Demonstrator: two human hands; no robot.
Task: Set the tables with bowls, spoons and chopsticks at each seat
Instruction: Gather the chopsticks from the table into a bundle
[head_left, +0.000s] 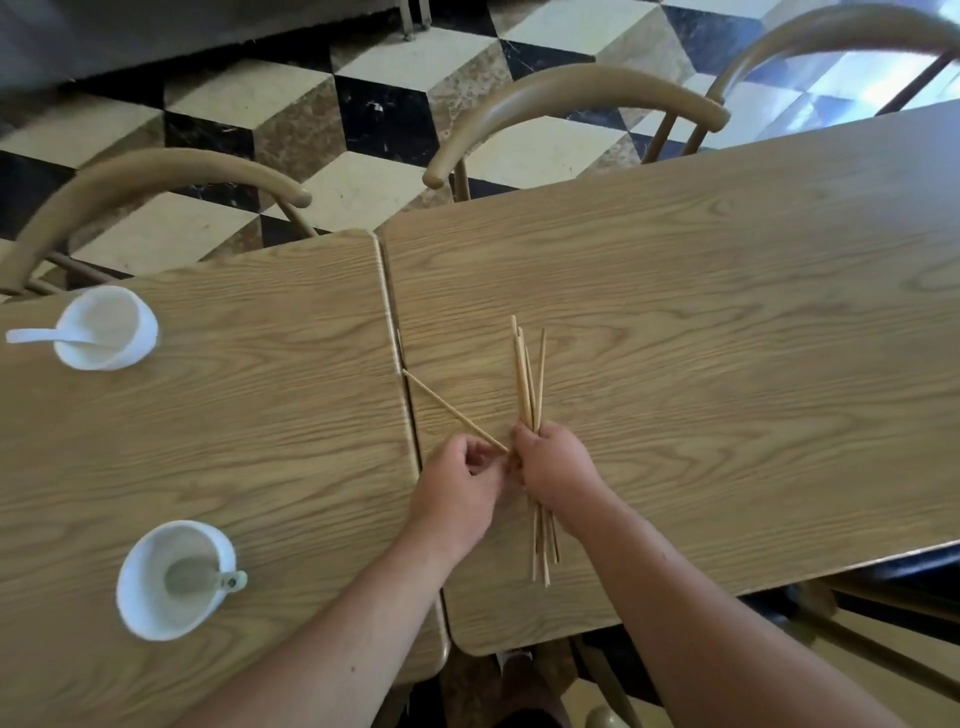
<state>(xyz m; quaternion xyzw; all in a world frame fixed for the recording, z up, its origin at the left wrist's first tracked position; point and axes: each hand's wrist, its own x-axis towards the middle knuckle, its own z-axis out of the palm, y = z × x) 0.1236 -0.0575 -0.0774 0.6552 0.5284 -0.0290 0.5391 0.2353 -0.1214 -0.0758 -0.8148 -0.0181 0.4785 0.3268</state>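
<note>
Landmark: seam (393, 322) where two tan wood-grain laminate tables butt together, left table (270, 426) and right table (727, 338).
Grip of right hand (553, 462): curled tight round the middle of a bundle of thin pale wooden chopsticks (527, 384), just right of the seam, over the right table.
Bundle axis: pointing away from the body, roughly parallel to the seam; tips fanned loosely beyond the fist, butts sticking out toward the near edge.
Grip of left hand (462, 486): fingertips pinching the near end of a single thin wooden chopstick (447, 408), just beside the right fist.
Single stick axis: slanting away and leftward from the pinch, far tip reaching the seam.
Left of the seam: far white round bowl (143, 332) with a white soup spoon (31, 336), handle pointing away from the seam; near white round bowl (140, 613) with a pale spoon (228, 581), handle toward the seam; chopsticks not yet laid by either.
Beyond the far edge: curved tan wooden chair backs (571, 98).
Step, as judged: peeling sticks off the bundle to make a pair.
Next move turns on: both bowls lying well left of the seam, on the left hand's side; left hand nearer, so likely the one to carry sticks across.
</note>
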